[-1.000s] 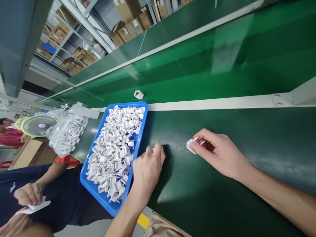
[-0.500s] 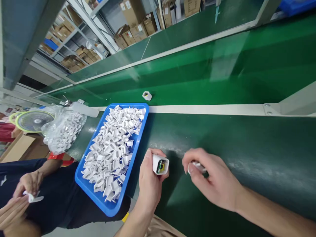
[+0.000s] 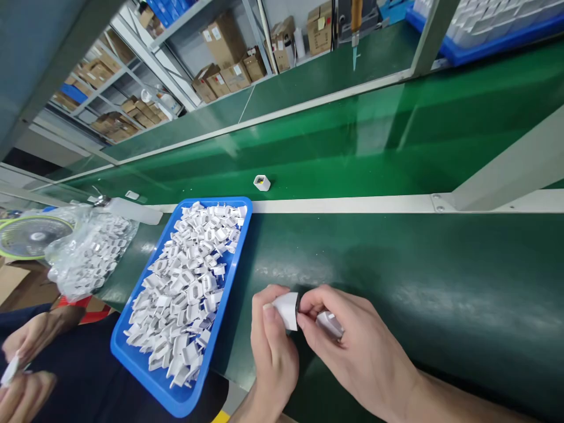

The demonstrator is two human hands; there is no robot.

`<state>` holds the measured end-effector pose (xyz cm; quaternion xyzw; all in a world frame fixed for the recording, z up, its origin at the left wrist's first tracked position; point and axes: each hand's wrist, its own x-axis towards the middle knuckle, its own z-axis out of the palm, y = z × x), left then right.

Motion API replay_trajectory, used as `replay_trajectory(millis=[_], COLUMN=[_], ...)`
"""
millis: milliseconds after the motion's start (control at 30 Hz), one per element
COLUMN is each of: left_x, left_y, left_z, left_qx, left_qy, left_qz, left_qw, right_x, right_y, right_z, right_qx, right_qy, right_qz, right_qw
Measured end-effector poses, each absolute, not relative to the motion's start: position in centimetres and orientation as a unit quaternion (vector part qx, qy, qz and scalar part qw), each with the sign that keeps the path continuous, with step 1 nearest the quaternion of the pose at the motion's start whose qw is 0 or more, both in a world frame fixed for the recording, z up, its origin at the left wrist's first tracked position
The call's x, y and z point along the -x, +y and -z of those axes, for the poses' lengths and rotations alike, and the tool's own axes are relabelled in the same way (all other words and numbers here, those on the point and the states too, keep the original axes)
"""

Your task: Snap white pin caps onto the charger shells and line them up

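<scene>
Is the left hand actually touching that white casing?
Touching. The head view shows the thumb of the left hand lying against the side of the white casing.

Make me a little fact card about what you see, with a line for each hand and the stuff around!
Left hand: holds a white case
Right hand: fingertips at the case's dark end, a small white piece in its grasp
Blue tray: beside the left hand, heaped with white plug parts
Green surface beyond the pale strip: one white case standing alone
Far left: clear bag, round fan
Nearby person: hands holding something white
</scene>
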<state>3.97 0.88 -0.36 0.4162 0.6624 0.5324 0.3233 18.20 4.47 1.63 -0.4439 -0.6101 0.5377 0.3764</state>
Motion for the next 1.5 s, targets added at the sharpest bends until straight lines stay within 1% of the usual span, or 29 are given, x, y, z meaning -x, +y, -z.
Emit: replay_trajectory(millis=[167, 333, 433, 533, 700, 867, 1133, 1300, 1400, 1500], left_x=[-3.5, -3.5, -3.2, -2.7, -2.4, -2.5, -2.9, -2.8, -2.9, -3.1], left_y=[0.8, 0.8, 1.0, 1.2, 1.4, 1.7, 1.9, 2.4, 2.7, 2.8], left_z=[0.5, 0.5, 1.1, 2.1, 2.8, 2.9, 3.4, 4.1, 3.8, 2.9], left_qx=[-0.434, -0.448, -0.483, -0.549, -0.567, -0.586, -0.56, -0.568, -0.526, -0.448], left_qy=[0.642, 0.644, 0.633, 0.588, 0.542, 0.495, 0.459, 0.447, 0.487, 0.537], left_qz=[-0.556, -0.548, -0.558, -0.563, -0.575, -0.579, -0.587, -0.601, -0.609, -0.612], left_qw=[0.3, 0.289, 0.235, 0.189, 0.233, 0.276, 0.361, 0.342, 0.34, 0.369], right_x=[-18.3, -18.3, -18.2, -18.0, -17.7, -17.3, -17.1, -17.0, -17.1, -17.4], right_y=[4.1, 4.0, 4.0, 3.9, 3.5, 3.1, 2.8, 2.9, 3.0, 3.1], right_z=[-1.6, -1.2, -1.0, -1.0, -0.7, 0.0, 0.8, 0.8, 0.8, 0.6], right_qx=[0.441, 0.43, 0.442, 0.441, 0.434, 0.425, 0.442, 0.449, 0.465, 0.462], right_qy=[-0.617, -0.614, -0.615, -0.606, -0.596, -0.596, -0.587, -0.588, -0.584, -0.593], right_qz=[-0.536, -0.552, -0.55, -0.565, -0.579, -0.569, -0.547, -0.537, -0.521, -0.518], right_qw=[0.371, 0.365, 0.351, 0.345, 0.347, 0.374, 0.401, 0.405, 0.414, 0.409])
